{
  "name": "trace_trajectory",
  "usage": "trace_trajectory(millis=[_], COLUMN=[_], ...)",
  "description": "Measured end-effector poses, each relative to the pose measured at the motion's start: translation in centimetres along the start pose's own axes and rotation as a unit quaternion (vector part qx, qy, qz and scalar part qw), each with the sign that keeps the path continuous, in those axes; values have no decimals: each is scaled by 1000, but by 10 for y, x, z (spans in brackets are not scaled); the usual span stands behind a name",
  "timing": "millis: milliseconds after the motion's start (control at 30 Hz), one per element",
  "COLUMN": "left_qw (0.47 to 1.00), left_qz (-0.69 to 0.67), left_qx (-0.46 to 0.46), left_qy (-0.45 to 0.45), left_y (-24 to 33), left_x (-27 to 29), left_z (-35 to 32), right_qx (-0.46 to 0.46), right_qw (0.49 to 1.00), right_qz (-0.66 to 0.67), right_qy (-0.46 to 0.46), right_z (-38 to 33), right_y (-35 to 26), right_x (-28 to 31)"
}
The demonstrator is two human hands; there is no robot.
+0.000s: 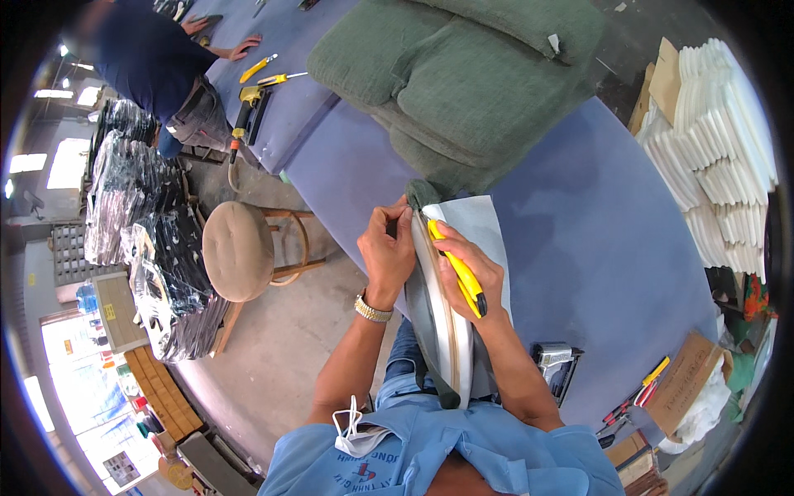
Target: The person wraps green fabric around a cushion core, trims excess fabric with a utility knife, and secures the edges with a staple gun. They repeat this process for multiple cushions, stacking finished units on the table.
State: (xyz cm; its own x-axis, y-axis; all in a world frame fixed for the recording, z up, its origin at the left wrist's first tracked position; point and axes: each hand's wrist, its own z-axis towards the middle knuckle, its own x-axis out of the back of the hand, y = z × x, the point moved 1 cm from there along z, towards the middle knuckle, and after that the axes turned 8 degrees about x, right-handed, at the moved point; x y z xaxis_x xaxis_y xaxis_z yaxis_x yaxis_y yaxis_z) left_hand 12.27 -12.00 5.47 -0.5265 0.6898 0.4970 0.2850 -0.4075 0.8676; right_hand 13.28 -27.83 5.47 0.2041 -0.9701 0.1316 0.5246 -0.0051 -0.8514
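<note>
Upholstery bench, blue top (pixel 579 231) | padded panel (pixel 442 322) pinched by left hand (pixel 387 248); likely light, floppy, best gripped at the edge | yellow utility knife (pixel 459 273) clasped in right hand (pixel 467 273)

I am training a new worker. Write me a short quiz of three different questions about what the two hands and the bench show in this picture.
1. True or false: the right hand holds a yellow utility knife.
2. Multiple choice: what does the left hand grip? A) a stapler B) the edge of the upholstered panel C) the round stool
3. Fill in: the large cushions on the blue workbench are ____ in colour.

Key: 1 true; 2 B, the fingers pinch the panel's top edge near the green fabric; 3 green.
</note>
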Motion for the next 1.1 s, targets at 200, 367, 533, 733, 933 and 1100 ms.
trace_trajectory(millis=[200, 367, 533, 733, 933, 1100], left_qw=[997, 995, 998, 997, 997, 998], left_qz=[-21, -52, -11, 49, 50, 14], left_qx=[19, 21, -21, -64, -66, -65], left_qy=[-67, -77, -51, -10, 7, 4], left_y=[6, -6, 2, 15, 14, 10], left_x=[9, 18, 15, 14, 11, 4], left_z=[-3, 3, -1, -10, -17, -17], right_qx=[-7, 26, -90, -94, -73, -354], right_qw=[1000, 993, 967, 952, 977, 773], right_qz=[17, -23, 189, 255, -153, -511], right_qy=[3, 110, 147, 142, 126, -125], right_z=[-2, -10, -2, 7, -35, -82], right_y=[-4, -18, -18, -16, 24, 47], right_x=[5, 71, 93, 76, 151, 246])
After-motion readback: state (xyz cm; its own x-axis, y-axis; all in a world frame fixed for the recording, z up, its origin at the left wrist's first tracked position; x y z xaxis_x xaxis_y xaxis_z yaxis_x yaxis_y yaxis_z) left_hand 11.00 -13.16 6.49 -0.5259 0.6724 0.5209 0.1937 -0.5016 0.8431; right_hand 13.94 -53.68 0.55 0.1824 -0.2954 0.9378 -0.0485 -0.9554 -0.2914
